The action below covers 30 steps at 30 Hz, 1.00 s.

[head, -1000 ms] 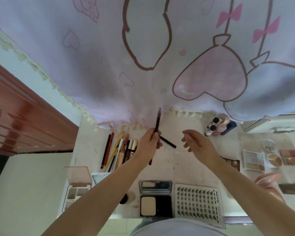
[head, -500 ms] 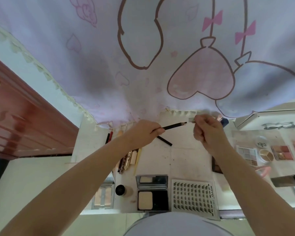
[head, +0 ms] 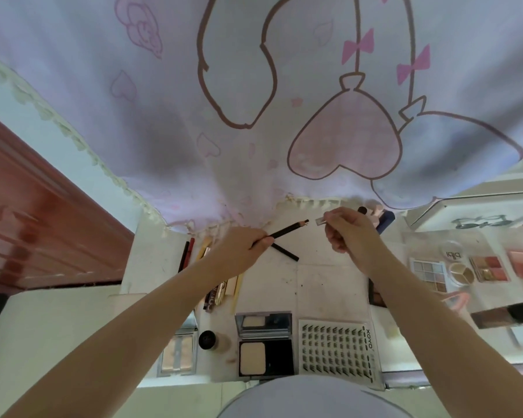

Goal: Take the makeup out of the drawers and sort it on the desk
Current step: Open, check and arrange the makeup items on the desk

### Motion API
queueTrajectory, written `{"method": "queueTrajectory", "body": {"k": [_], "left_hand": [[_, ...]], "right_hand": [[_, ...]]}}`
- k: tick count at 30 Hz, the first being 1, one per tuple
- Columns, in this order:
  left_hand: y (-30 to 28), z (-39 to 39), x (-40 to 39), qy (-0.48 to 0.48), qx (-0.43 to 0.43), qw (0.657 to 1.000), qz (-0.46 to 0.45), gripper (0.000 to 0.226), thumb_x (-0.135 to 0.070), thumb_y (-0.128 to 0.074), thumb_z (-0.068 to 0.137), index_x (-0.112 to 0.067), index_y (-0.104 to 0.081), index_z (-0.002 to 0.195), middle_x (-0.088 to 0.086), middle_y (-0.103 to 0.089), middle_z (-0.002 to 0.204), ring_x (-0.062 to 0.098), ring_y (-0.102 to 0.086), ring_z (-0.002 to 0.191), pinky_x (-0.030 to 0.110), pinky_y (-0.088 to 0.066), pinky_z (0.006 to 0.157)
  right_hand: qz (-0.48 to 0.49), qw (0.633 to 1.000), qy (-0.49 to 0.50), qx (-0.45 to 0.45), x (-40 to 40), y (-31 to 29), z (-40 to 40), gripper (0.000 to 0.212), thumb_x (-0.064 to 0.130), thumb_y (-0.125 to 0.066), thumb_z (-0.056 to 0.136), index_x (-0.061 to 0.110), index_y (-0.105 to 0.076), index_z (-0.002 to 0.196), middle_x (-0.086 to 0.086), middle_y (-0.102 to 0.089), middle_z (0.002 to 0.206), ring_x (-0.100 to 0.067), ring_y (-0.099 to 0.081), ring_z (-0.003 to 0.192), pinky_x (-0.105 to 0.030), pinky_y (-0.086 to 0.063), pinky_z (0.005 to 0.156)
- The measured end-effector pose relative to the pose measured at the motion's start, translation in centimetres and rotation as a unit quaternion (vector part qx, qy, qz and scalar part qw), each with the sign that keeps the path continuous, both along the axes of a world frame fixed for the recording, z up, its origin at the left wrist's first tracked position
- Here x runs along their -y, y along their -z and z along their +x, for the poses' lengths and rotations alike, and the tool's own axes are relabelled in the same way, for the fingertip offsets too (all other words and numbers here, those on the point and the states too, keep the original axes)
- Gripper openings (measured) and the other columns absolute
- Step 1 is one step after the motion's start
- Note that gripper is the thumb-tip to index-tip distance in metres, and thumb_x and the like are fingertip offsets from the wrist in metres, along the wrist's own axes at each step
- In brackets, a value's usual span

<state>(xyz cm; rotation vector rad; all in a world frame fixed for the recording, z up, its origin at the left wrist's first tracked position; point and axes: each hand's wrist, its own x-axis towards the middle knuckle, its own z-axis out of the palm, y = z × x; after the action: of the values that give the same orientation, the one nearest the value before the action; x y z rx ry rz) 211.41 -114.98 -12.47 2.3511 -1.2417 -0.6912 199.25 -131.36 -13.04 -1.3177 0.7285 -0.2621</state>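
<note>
Two hands are meeting above the tabletop [head: 329, 282]: the left hand [head: 239, 251] is pinching a black pencil [head: 287, 230], tip angling up-right toward the small clear cap [head: 320, 221] (probably its cover) pinched by the right hand [head: 349, 233], just apart.

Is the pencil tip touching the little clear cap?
Apart. The head view shows a sliver of desk between the pencil tip and the clear cap pinched by the right hand.
</note>
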Motion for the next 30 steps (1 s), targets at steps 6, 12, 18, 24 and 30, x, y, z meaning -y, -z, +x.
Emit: {"method": "queueTrajectory", "body": {"k": [6,12,18,24,30], "left_hand": [[0.6,-0.5,-0.4,-0.032,-0.027,0.999,-0.022,0.029,-0.027,-0.040,0.097,-0.008,-0.062,0.093,-0.007,-0.044,0.059,0.005,-0.040,0.052,0.013,-0.030,0.050],[0.7,-1.1,-0.7,-0.041,-0.044,0.998,-0.035,0.031,-0.024,-0.041,0.097,-0.003,-0.063,0.093,-0.007,-0.042,0.057,0.005,-0.036,0.048,0.011,-0.034,0.047],[0.6,-1.8,-0.6,-0.025,-0.025,0.999,-0.003,0.034,-0.027,-0.037,0.098,-0.003,-0.062,0.103,-0.008,-0.045,0.061,0.012,-0.046,0.061,0.027,-0.039,0.070],[2.2,-2.0,-1.1,-0.030,-0.079,0.996,0.036,0.027,-0.025,-0.036,0.099,-0.012,-0.052,0.115,0.012,-0.062,0.098,0.023,-0.063,0.082,0.036,-0.052,0.082],[5.2,-0.2,-0.6,-0.123,-0.065,0.989,0.043,0.029,-0.022,-0.040,0.097,-0.005,-0.059,0.111,0.015,-0.054,0.115,0.026,-0.055,0.092,0.030,-0.043,0.077]], "right_hand": [[0.018,1.000,-0.020,0.007,-0.7,0.3,0.3,0.027,0.009,-0.047,0.092,0.007,-0.058,0.067,0.006,-0.049,0.041,-0.007,-0.034,0.036,-0.017,-0.025,0.037],[0.048,0.999,0.007,0.024,-0.8,0.3,0.4,0.027,0.009,-0.046,0.092,0.007,-0.057,0.067,0.004,-0.049,0.041,-0.007,-0.034,0.036,-0.016,-0.025,0.036],[-0.037,0.997,-0.066,-0.025,-2.0,0.6,0.7,0.026,0.010,-0.047,0.092,0.010,-0.058,0.069,0.004,-0.048,0.044,-0.014,-0.033,0.043,-0.023,-0.027,0.043],[-0.075,0.982,-0.129,-0.119,-2.0,1.5,1.4,0.021,0.022,-0.044,0.095,0.015,-0.056,0.079,-0.002,-0.054,0.060,-0.014,-0.043,0.047,-0.021,-0.035,0.046],[-0.129,0.970,-0.083,-0.189,-1.3,5.1,3.0,0.018,0.019,-0.041,0.095,0.007,-0.054,0.097,-0.005,-0.058,0.077,-0.017,-0.051,0.064,-0.025,-0.042,0.059]]}}
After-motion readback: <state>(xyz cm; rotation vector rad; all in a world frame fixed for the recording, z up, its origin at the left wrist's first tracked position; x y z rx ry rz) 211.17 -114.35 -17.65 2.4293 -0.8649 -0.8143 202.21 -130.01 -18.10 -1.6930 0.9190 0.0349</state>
